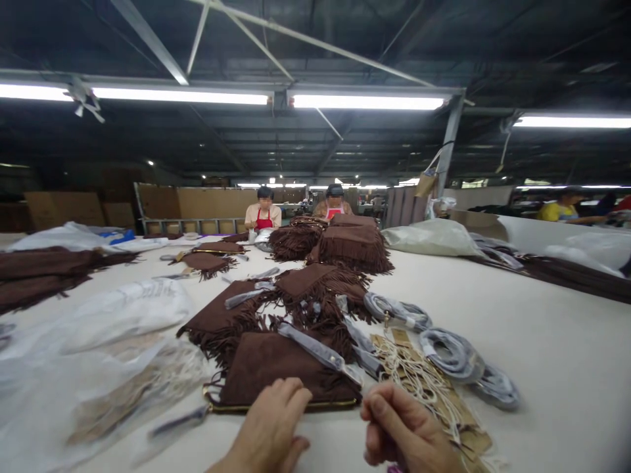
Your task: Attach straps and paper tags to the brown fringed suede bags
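Note:
A brown fringed suede bag (276,368) lies in front of me, its gold-trimmed zip edge towards me. My left hand (276,420) rests across that edge, fingers stretched out over the suede. Just off the bag's right corner, my right hand (404,427) is closed in a pinch; what it holds, if anything, I cannot make out. A strap wrapped in clear plastic (315,348) runs over the bag towards those fingertips. Another wrapped strap (180,420) sticks out at the zip's left end. More fringed bags (221,315) overlap just behind.
Brown tags with white strings (419,374) and coiled plastic-wrapped cords (453,355) lie at right. Clear plastic bags (123,368) cover the left side. Stacked fringed bags (350,243) stand farther back. Two people in red aprons (263,217) sit across the table.

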Motion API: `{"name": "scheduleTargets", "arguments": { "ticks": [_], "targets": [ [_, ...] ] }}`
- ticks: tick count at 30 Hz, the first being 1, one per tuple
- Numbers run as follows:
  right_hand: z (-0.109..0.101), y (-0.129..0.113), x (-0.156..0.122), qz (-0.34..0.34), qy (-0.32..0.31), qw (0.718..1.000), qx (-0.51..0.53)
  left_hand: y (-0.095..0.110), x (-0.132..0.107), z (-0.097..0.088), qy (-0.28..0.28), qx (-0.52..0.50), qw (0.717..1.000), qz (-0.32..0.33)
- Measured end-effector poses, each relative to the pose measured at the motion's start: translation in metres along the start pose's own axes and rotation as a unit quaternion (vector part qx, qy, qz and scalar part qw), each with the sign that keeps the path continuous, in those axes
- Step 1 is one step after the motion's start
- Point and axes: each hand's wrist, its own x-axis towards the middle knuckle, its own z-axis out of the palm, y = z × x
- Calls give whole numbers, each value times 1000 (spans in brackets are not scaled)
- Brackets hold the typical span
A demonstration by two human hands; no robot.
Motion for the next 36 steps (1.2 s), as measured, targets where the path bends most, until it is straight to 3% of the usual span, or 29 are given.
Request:
{"name": "scheduleTargets", "arguments": {
  "ticks": [2,4,7,11,14,17,18,20,23,25,27,30,33,36],
  "targets": [
    [-10,-5,10,13,-8,1000,-21,-18,7,-13,8,136,991,-6],
    [-17,-3,19,9,-34,996,-86,-36,15,-21,-1,172,985,-2],
    [-17,2,28,1,-96,971,-217,-54,29,-30,48,133,990,7],
    [0,-2,37,-101,-134,912,-375,-57,46,-50,102,83,991,-5],
    [18,-7,47,-144,-152,879,-428,-57,54,-65,113,52,992,-3],
    [34,-6,61,-127,-136,863,-470,-62,58,-72,109,23,994,-3],
    [39,-5,66,-116,-134,865,-469,-65,59,-74,105,7,994,-2],
    [47,-5,76,-68,-153,896,-411,-69,57,-78,109,-30,994,4],
    [53,-11,89,29,-180,949,-256,-63,50,-88,179,-53,982,34],
    [52,-15,95,51,-175,962,-203,-52,45,-91,199,-63,975,72],
    [47,-18,99,36,-178,963,-198,-40,42,-84,136,-73,983,103],
    [37,-13,100,-7,-180,957,-229,-32,42,-52,6,-59,994,92],
    [24,-3,96,-41,-151,951,-269,-35,47,-18,-35,-84,993,74],
    [12,8,93,-65,-122,950,-282,-39,58,-4,-46,-114,991,55]
  ]
}}
